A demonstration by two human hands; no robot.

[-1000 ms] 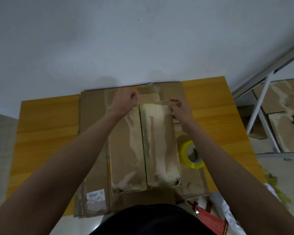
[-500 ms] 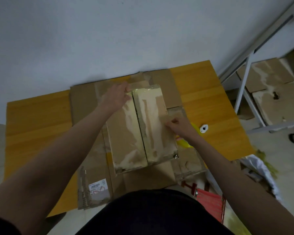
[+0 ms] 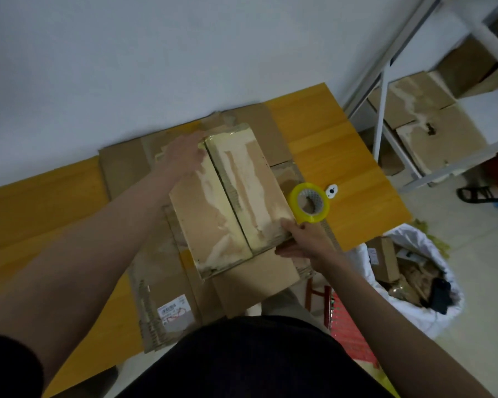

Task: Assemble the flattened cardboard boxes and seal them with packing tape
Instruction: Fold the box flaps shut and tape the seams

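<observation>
Got the box flaps shut, left hand flat on top, right hand gripping the near corner, so grabbing the tape comes next.

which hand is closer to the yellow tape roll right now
Right. The right hand grips the near right corner of the box, just below the tape roll. The left hand rests on the box's far left corner, across the box from the roll.

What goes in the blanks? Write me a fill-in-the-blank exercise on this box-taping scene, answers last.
1. The roll of packing tape has a ____ rim.
2. The left hand rests on the brown cardboard box's ____ end.
3. The right hand grips the box's ____ corner.
4. The tape roll lies to the box's ____.

Answers: yellow; far; near right; right
</observation>
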